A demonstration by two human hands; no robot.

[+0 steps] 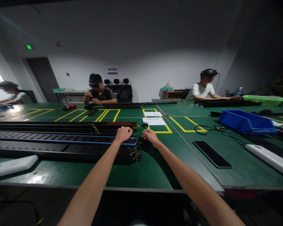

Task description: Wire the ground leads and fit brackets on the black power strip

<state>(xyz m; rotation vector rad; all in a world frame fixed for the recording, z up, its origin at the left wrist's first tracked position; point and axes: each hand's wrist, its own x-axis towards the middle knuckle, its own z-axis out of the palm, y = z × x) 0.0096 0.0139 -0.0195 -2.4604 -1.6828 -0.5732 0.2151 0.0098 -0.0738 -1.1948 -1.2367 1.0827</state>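
Long black power strips (82,148) with rows of small red dots lie side by side at the left, their right ends under my hands. My left hand (124,134) is closed over the end of one of the rear strips, fingers curled down on it. Just right of the strip ends, my right hand (150,137) is pinched on a thin yellow wire, partly hidden by the fingers. More short wires stick out of the nearer end (132,152). A small black bracket with holes (145,124) lies just beyond my hands.
Printed papers (154,121) lie behind my hands on the green table (169,157). To the right are a black phone (212,153), a white device (269,158), a cable and a blue bin (247,122). Another white device (14,165) sits front left. Several co-workers sit across the table.
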